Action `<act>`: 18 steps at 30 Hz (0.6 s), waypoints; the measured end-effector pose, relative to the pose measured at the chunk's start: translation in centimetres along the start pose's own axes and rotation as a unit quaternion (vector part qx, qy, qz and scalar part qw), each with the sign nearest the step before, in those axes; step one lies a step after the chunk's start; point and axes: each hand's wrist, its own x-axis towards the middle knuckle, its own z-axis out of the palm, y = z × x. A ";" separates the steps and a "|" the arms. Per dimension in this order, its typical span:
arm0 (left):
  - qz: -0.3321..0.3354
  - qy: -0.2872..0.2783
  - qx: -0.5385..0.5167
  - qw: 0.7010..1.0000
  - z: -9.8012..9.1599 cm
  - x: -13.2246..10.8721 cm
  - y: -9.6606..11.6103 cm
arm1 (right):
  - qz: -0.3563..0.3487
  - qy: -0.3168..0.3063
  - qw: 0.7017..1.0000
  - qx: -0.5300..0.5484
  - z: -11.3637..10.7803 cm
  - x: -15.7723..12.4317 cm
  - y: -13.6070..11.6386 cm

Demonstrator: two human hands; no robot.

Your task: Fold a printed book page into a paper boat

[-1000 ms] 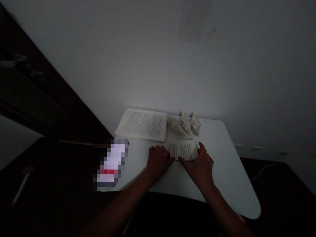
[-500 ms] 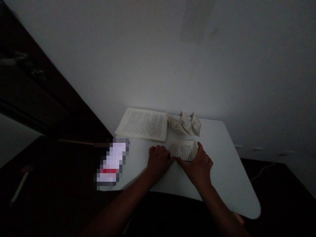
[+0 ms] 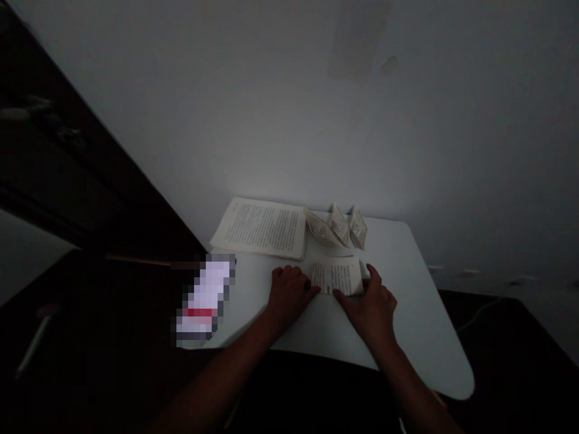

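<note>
A small folded sheet of printed paper [image 3: 337, 275] lies on the white table, between my two hands. My left hand [image 3: 290, 293] is closed at the paper's lower left corner, with its thumb on the near edge and its fingers curled. At the right side of the paper, my right hand [image 3: 370, 301] has its thumb on the near edge and its index finger by the right edge, gripping the sheet. Three folded paper boats stand behind it: a left one [image 3: 322, 231], a middle one [image 3: 339, 225] and a right one [image 3: 357, 228].
A stack of printed pages [image 3: 265, 228] lies at the back left of the white table [image 3: 420, 337]. A blurred phone-like object [image 3: 205, 298] is at the left edge. The wall [image 3: 271, 120] rises right behind the table.
My right hand has moved slightly right, its thumb sliding along the near edge away from my left thumb. The paper's right part now lies flatter. My left hand has hardly moved.
</note>
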 end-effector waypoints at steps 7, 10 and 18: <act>0.006 -0.003 -0.005 1.000 -0.2 0.0 -0.2 | 0.001 -0.007 1.000 0.011 -0.6 0.1 0.8; 0.006 -0.005 -0.013 1.000 -0.2 0.1 -0.3 | 0.003 -0.013 1.000 0.025 -0.9 0.2 1.1; 0.005 -0.029 -0.033 0.999 -0.8 0.2 -0.9 | -0.011 -0.017 0.999 0.042 -1.0 0.3 2.0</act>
